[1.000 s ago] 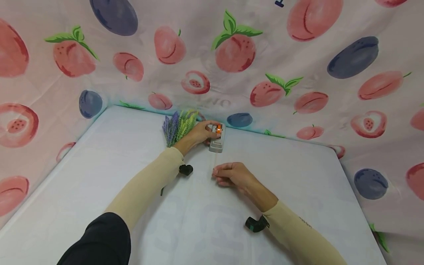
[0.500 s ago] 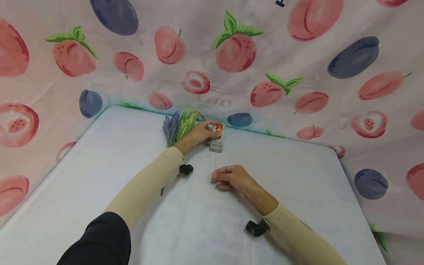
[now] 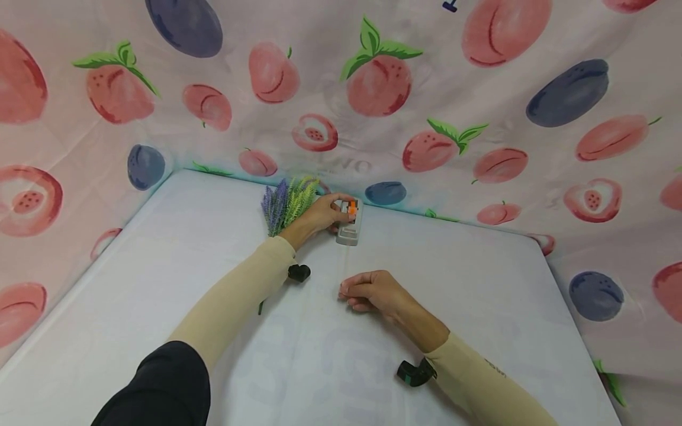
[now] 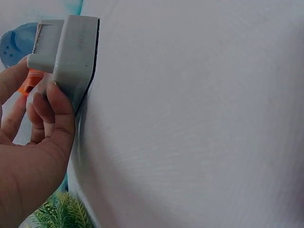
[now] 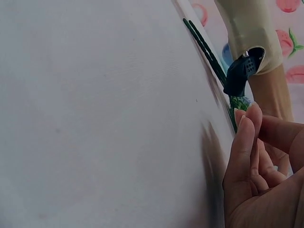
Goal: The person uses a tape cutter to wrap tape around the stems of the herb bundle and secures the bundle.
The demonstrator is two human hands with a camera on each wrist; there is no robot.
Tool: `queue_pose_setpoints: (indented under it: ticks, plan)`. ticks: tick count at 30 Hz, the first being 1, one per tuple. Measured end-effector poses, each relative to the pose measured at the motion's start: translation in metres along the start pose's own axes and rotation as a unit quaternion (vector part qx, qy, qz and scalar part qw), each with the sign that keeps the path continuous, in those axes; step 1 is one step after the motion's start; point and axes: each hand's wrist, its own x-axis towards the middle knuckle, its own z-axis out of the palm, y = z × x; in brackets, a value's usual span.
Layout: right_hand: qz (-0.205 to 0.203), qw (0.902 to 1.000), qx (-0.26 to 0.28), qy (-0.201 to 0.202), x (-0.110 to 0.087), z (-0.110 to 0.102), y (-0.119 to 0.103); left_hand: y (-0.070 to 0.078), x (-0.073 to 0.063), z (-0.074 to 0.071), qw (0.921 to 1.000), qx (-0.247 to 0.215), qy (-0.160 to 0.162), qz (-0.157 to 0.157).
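Note:
My left hand [image 3: 322,214] holds a grey tape dispenser [image 3: 348,235] at the back of the table. In the left wrist view its toothed cutting edge [image 4: 36,39] shows, and the fingers lie on its side and around its orange core [image 4: 32,80]. From the dispenser's front end a faint clear strip of tape [image 3: 347,257] runs toward my right hand [image 3: 373,290]. That hand pinches the strip's end between thumb and forefinger, nearer to me than the dispenser. In the right wrist view the fingertips [image 5: 244,128] meet, and the strip itself hardly shows.
A bunch of purple and yellow-green artificial flowers [image 3: 288,204] lies beneath the left forearm, its dark green stems [image 5: 204,45] pointing toward me. A white cloth [image 3: 479,284] covers the table. Behind hangs a fruit-print curtain [image 3: 330,77]. Each wrist carries a small black camera [image 3: 415,373].
My right hand has drawn back a little toward me, away from the dispenser, still pinching. The left hand and the dispenser have stayed in place.

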Motion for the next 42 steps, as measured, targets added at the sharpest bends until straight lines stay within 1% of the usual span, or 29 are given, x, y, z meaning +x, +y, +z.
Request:
queue_pose_setpoints:
  ticks: [14,21,31,39,42]
  plan:
    - [-0.017,0.9987,-0.046,-0.012,-0.0039,0.0005,-0.0003,0.0010,0.0008,-0.0006,1.0000,0.003,0.003,-0.005]
    - [-0.022,0.9967,-0.073,-0.029,-0.0049,0.0029,0.0016,0.0023,0.0019,-0.0003,0.9999,0.002,0.010,-0.006]
    - [-0.017,0.9967,-0.070,-0.037,-0.0059,0.0019,0.0022,0.0025,0.0008,0.0004,0.9999,-0.003,0.011,-0.009]
    - [-0.017,0.9959,-0.069,-0.055,-0.0088,0.0000,0.0023,0.0027,0.0003,0.0027,0.9998,-0.011,0.011,-0.008]
    - [-0.020,0.9953,-0.076,-0.057,-0.0101,-0.0012,0.0029,0.0052,-0.0020,0.0021,1.0000,0.000,0.008,-0.003]
